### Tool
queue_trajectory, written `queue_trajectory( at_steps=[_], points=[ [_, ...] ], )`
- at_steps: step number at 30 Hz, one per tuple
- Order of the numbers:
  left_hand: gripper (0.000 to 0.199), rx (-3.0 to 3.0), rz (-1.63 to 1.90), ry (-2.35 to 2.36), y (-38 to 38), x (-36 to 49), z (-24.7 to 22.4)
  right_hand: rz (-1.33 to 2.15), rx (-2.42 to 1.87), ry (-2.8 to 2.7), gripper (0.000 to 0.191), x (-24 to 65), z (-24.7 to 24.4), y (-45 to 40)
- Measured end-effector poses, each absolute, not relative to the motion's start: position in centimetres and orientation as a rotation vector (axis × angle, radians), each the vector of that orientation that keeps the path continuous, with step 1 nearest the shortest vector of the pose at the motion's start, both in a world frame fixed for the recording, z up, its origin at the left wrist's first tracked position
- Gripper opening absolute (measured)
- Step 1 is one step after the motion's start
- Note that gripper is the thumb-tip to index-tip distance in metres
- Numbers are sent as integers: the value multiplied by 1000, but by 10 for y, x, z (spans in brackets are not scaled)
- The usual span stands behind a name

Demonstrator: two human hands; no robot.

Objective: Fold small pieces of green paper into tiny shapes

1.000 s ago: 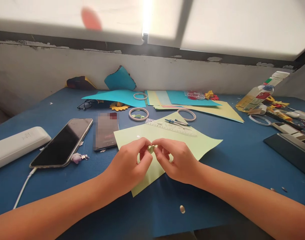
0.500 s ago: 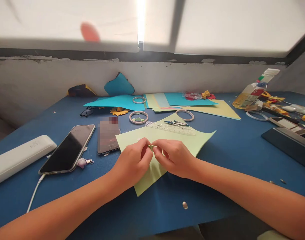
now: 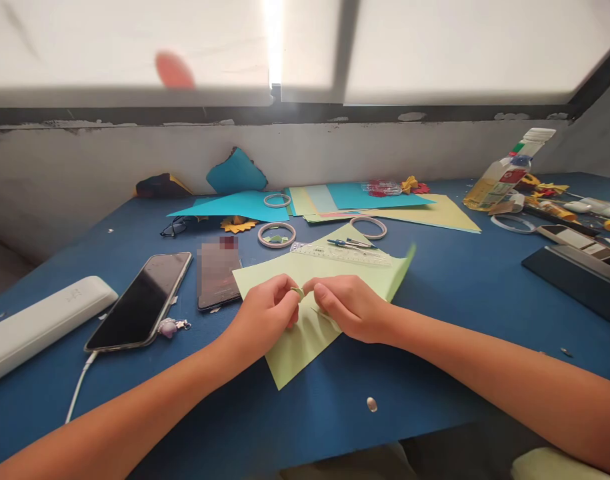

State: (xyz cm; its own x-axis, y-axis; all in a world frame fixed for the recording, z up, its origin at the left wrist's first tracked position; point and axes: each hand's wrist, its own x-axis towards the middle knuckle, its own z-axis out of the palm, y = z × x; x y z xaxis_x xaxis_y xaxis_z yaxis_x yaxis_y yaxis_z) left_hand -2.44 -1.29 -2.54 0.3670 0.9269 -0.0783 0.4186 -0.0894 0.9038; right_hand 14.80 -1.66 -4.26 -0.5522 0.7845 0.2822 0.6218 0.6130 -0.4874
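My left hand (image 3: 271, 303) pinches a small folded piece of green paper (image 3: 298, 291) between thumb and fingertips. Facing it, my right hand (image 3: 351, 303) is closed too, its index fingertip at the paper's right edge and the thumb lying against that finger. Both hands are over a large light green sheet (image 3: 289, 363), whose right corner curls up. On that sheet, beyond my hands, lie a clear ruler (image 3: 349, 254) and a blue-and-silver compass (image 3: 353, 244). My palms hide part of the sheet.
Left are a white power bank (image 3: 49, 327), a phone (image 3: 142, 300) on a cable and another dark phone (image 3: 217, 277). Tape rolls (image 3: 277, 245) and coloured sheets (image 3: 379, 195) lie behind. A tilted bottle (image 3: 505, 173) and a dark case (image 3: 575, 283) are right.
My right thumb has drawn back from the small paper, leaving the index fingertip at its edge. The large sheet's right corner has curled up further. The view has shifted slightly.
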Motion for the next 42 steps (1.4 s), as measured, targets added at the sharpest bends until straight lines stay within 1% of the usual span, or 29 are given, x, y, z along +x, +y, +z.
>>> queue_trajectory(
  at_steps=[2,6,9,12,15,17,19,22,23,25,27,30,35,42],
  points=[
    [13,1655,670,1203,-12,-24,-26,430,-1231,-2343,37,148,-41,-12],
    [11,1529,626,1164,-14,-23,-25,372,-1483,-2351,24,149,-26,6],
    [9,1417,623,1108,-14,-21,-23,394,-1551,-2483,20,151,-7,20],
    [10,1308,636,1072,-11,-22,-23,361,-1531,-2608,22,152,13,30],
    [18,1213,632,1065,-6,-23,-24,275,-1477,-2689,24,144,28,44],
    [22,1176,636,1073,-4,-23,-25,177,-1488,-2837,27,134,32,60],
    [23,1170,653,1090,-2,-23,-26,85,-1627,-2881,27,121,31,80],
    [22,1208,686,1121,-1,-23,-27,-27,-1646,-2838,18,105,20,113],
    [20,1228,691,1130,-1,-23,-27,-52,-1636,-2829,18,102,15,124],
    [17,1274,694,1143,-2,-24,-29,-91,-1593,-2822,29,101,6,141],
    [13,1338,702,1150,-2,-24,-32,-127,-1530,-2822,28,103,-4,152],
    [11,1446,718,1145,-3,-26,-36,-191,-1451,-2818,27,107,-17,157],
    [13,1551,714,1120,-4,-26,-39,-302,-1422,-2779,31,107,-34,158],
    [15,1621,663,1145,-4,-26,-35,-230,-1454,-2694,33,103,-33,160]
  ],
)
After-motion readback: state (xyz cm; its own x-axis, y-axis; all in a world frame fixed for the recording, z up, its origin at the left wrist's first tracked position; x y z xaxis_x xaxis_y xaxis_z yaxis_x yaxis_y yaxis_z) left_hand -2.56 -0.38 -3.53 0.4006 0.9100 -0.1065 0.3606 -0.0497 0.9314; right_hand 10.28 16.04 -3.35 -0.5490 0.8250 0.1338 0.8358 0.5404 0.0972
